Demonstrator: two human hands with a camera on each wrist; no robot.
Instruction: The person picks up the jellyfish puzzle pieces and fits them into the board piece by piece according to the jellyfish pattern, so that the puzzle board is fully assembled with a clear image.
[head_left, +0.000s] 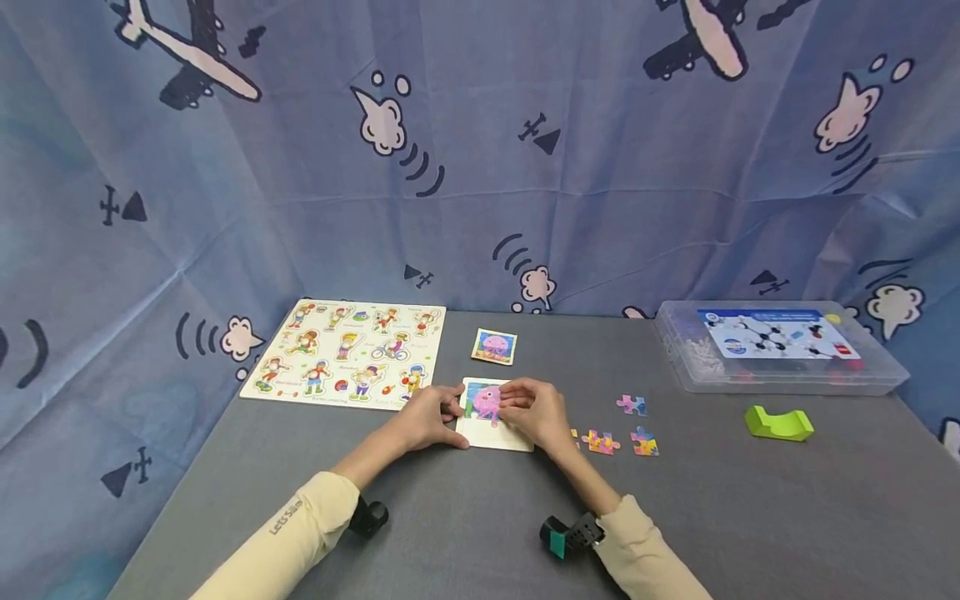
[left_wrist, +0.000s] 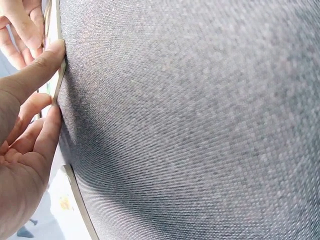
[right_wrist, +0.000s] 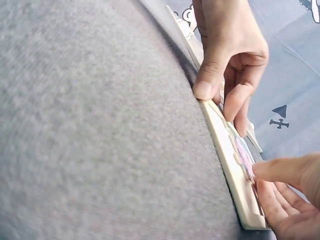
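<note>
A small cream puzzle tray [head_left: 491,437] lies flat on the grey table, with joined jigsaw pieces [head_left: 486,402] showing a pink character in its upper part; the lower part is bare. My left hand [head_left: 427,418] grips the tray's left side, thumb at the near corner and fingers along the edge. Over the tray's right side, my right hand [head_left: 536,415] pinches a jigsaw piece at the edge of the pink picture, largely hidden by the fingers. In the right wrist view, the right thumb touches the pink picture [right_wrist: 244,155].
Several loose jigsaw pieces [head_left: 602,442] lie right of the tray. Behind it is a small framed picture [head_left: 493,346] of a pink character. A large peg puzzle board [head_left: 345,354] lies back left. A clear plastic case [head_left: 780,375] and a green curved block [head_left: 778,425] are at right.
</note>
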